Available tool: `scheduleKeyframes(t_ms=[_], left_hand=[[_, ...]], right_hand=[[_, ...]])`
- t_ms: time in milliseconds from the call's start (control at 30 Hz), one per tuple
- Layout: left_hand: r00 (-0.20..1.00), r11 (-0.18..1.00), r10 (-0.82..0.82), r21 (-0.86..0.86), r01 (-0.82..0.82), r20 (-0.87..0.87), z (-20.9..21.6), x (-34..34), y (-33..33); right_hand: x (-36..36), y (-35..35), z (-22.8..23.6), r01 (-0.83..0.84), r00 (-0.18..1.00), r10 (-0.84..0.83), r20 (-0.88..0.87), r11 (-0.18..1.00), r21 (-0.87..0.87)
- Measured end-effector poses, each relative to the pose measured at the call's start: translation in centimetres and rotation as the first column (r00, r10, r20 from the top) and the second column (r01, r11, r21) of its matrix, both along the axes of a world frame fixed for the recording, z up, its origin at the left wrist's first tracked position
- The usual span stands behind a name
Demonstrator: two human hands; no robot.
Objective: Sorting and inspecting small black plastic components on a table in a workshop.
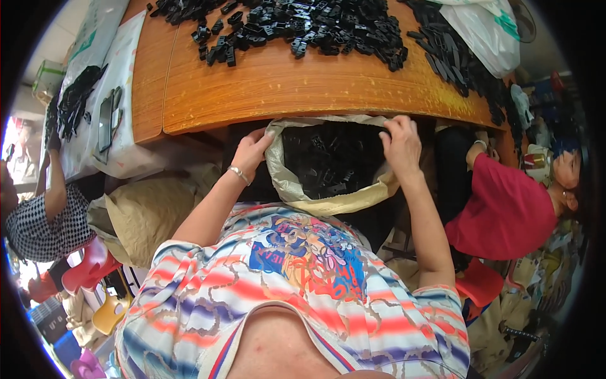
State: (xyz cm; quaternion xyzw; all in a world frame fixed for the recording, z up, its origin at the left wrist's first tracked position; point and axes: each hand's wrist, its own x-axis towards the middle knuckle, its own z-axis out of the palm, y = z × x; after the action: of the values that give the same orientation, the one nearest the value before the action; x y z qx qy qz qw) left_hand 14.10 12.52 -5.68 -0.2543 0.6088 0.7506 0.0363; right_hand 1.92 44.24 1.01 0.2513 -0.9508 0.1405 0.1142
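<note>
A cream woven sack [341, 203] stands between me and the table edge, its mouth spread wide. Many small black plastic parts [328, 155] lie inside it. My left hand [254, 151] pinches the sack's rim on the left side. On the opposite side, my right hand [403, 144] has its fingers closed over the rim. Beyond the sack, a wide heap of similar black plastic parts [303, 31] covers the far part of the wooden table [265, 88].
Long black pieces [445, 54] lie at the table's right beside a white plastic bag [486, 31]. A phone [107, 126] rests on the covered table at left. A brown sack [154, 211] stands at my left. One person in red [511, 205] sits at right, another in checks [47, 221] at left.
</note>
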Motion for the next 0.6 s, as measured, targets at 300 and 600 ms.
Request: scheduleKeyframes(t_ms=[300, 600], left_hand=[[0.997, 0.971, -0.06, 0.229, 0.07, -0.054, 0.1, 0.4, 1.9], [0.963, 0.961, -0.171, -0.251, 0.116, -0.208, 4.3, -0.6, 0.9]], right_hand=[[0.3, 5.6, -3.1, 0.314, 0.933, -0.317, 0.168, 0.948, 0.043], [-1.7, 7.5, -4.5, 0.397, 0.896, -0.376, 0.236, 0.917, -0.048]])
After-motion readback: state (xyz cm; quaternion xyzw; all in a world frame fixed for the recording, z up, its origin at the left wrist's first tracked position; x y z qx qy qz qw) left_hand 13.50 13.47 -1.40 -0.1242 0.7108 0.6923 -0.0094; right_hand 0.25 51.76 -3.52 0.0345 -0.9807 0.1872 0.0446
